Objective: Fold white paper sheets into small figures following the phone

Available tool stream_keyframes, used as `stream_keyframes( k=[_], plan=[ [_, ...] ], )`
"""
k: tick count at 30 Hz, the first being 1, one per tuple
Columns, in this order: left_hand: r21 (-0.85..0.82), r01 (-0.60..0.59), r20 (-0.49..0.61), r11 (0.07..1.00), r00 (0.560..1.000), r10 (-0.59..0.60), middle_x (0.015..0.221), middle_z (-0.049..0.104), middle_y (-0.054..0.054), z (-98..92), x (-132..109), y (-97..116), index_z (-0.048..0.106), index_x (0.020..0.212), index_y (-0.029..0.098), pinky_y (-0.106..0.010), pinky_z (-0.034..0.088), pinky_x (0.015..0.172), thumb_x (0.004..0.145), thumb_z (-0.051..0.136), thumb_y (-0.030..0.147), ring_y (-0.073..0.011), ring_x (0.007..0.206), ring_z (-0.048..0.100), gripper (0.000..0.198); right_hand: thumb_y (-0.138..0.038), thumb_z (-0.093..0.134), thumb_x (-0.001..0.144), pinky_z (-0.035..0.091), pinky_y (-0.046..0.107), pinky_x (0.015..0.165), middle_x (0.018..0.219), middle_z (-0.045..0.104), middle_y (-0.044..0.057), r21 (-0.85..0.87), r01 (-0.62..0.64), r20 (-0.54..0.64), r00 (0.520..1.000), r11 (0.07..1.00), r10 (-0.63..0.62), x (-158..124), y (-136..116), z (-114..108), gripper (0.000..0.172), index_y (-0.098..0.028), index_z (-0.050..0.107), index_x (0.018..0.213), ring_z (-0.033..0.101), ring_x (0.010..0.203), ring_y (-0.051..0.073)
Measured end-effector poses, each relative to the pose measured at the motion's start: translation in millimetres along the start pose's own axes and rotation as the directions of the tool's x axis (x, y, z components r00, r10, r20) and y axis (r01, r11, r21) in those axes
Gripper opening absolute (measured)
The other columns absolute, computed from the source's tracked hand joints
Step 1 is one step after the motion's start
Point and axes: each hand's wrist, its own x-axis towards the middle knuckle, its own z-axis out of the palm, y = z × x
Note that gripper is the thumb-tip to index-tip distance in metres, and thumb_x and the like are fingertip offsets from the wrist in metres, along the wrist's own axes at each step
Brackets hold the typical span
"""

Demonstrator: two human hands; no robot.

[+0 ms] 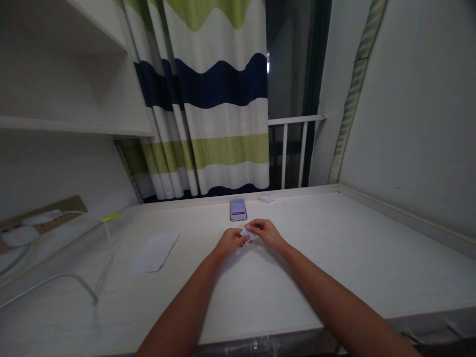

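Note:
My left hand [229, 241] and my right hand [265, 232] meet over the middle of a white desk [334, 248]. Both pinch a small white piece of paper [246, 232] between their fingertips, just above the desk top. A smartphone [238, 209] with a lit screen lies flat on the desk right behind the hands. A white envelope-like sheet [154, 252] lies flat to the left of my left hand.
A small white scrap [267, 199] lies near the desk's far edge. White cables [74, 277] run along the left side from a wall socket strip [40, 218]. A striped curtain [215, 99] and a white railing [295, 148] stand behind. Shelves [67, 124] hang on the left; a wall is on the right.

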Motion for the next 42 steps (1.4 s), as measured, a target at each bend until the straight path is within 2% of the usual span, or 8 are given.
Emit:
stream_keyframes(
  k=[4,9,14,19,27,35,42],
  plan=[
    [0.008,-0.04,0.027,0.999,0.999,0.039,0.044,0.052,0.001,-1.9,-0.4,1.5,0.067,0.063,0.011,-0.021,0.032,0.046,0.064,0.056,0.033,-0.008,0.042,0.041,0.025,-0.04,0.061,0.06,0.039,0.025,0.054,0.06,0.061,0.003,0.024,-0.028,0.033,0.999,0.999,0.027,-1.0,-3.0,-0.5,0.031,-0.01,0.064,0.071,0.051,0.054,0.011],
    [-0.014,-0.058,0.1,0.998,0.993,0.059,0.043,0.047,0.002,-4.7,-1.5,2.5,0.067,0.063,0.011,-0.02,0.03,0.046,0.065,0.055,0.034,-0.0066,0.041,0.038,0.026,-0.039,0.062,0.059,0.037,0.024,0.054,0.056,0.059,0.001,0.006,-0.057,0.049,0.997,0.998,0.056,-2.9,-8.7,-5.1,0.028,-0.011,0.064,0.065,0.049,0.052,0.01],
    [-0.035,-0.045,0.156,0.998,0.986,0.05,0.043,0.049,0.001,-5.8,-3.5,6.4,0.067,0.061,0.011,-0.021,0.031,0.047,0.064,0.056,0.037,-0.0072,0.042,0.039,0.028,-0.038,0.064,0.057,0.036,0.024,0.055,0.054,0.058,0.0,0.067,-0.067,0.094,0.994,0.995,0.061,-5.4,-12.2,-7.4,0.027,-0.012,0.063,0.061,0.049,0.052,0.01],
    [-0.057,-0.042,0.142,0.998,0.989,0.05,0.043,0.05,0.0,-3.6,-4.0,7.7,0.067,0.061,0.011,-0.021,0.031,0.046,0.064,0.057,0.038,-0.0075,0.042,0.04,0.029,-0.038,0.063,0.06,0.037,0.023,0.055,0.057,0.059,0.0,0.158,-0.074,0.107,0.993,0.985,0.058,-6.4,-11.4,-5.3,0.026,-0.012,0.062,0.064,0.05,0.053,0.009],
    [-0.018,-0.002,0.182,1.0,0.983,0.005,0.044,0.049,0.001,-1.6,-5.5,3.6,0.067,0.063,0.011,-0.021,0.031,0.047,0.065,0.055,0.039,-0.0078,0.042,0.04,0.031,-0.038,0.064,0.059,0.037,0.024,0.053,0.052,0.058,0.0,0.085,-0.107,0.114,0.989,0.991,0.097,-5.3,-5.5,-4.0,0.027,-0.011,0.062,0.061,0.05,0.05,0.01],
    [-0.093,-0.033,0.073,0.995,0.997,0.039,0.056,0.06,-0.004,-0.4,1.3,-5.6,0.062,0.069,0.01,-0.021,0.037,0.047,0.065,0.056,0.039,-0.0096,0.047,0.047,0.029,-0.039,0.066,0.055,0.042,0.024,0.054,0.059,0.06,0.001,0.217,-0.101,0.019,0.995,0.971,0.1,-0.9,-4.4,-2.4,0.028,-0.014,0.06,0.065,0.052,0.053,0.01],
    [-0.124,-0.014,0.006,0.992,1.0,0.015,0.067,0.057,-0.002,1.2,1.0,-10.2,0.054,0.078,0.015,-0.016,0.034,0.035,0.064,0.056,0.046,-0.0098,0.048,0.054,0.034,-0.037,0.062,0.058,0.036,0.021,0.045,0.052,0.056,0.0,0.025,-0.057,0.038,0.998,0.998,0.056,0.8,7.4,-1.7,0.025,-0.013,0.061,0.063,0.046,0.046,0.008]
  ],
)
